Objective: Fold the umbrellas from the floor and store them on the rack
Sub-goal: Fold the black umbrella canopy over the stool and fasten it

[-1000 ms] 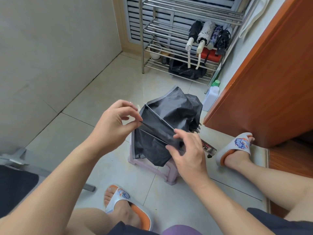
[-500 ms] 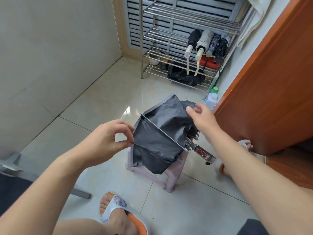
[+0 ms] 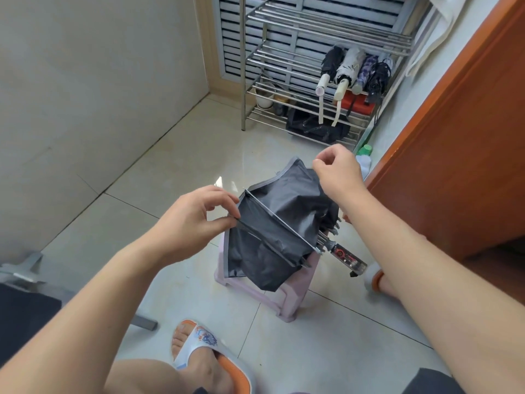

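A dark grey collapsed umbrella (image 3: 284, 220) with a grey border lies across a small pink stool (image 3: 284, 297), its clear handle (image 3: 348, 258) pointing right. My left hand (image 3: 196, 220) pinches the tips of folded ribs and fabric at the canopy's left edge. At the far upper edge my right hand (image 3: 338, 172) pinches the canopy with curled fingers. Against the far wall stands the steel rack (image 3: 284, 61), with several folded umbrellas (image 3: 353, 72) lying on a middle shelf.
A black bag (image 3: 315, 126) and a red box (image 3: 359, 105) sit on the rack's lower shelves, with a pale pot (image 3: 265, 95) at the left. A green-capped bottle (image 3: 363, 157) stands beside an orange-brown door (image 3: 454, 137). My slippered feet rest on the tile floor (image 3: 176, 155).
My right hand left the ribs near the handle and travelled up to the canopy's far edge, where it now pinches the fabric. My left hand kept its pinch on the left edge.
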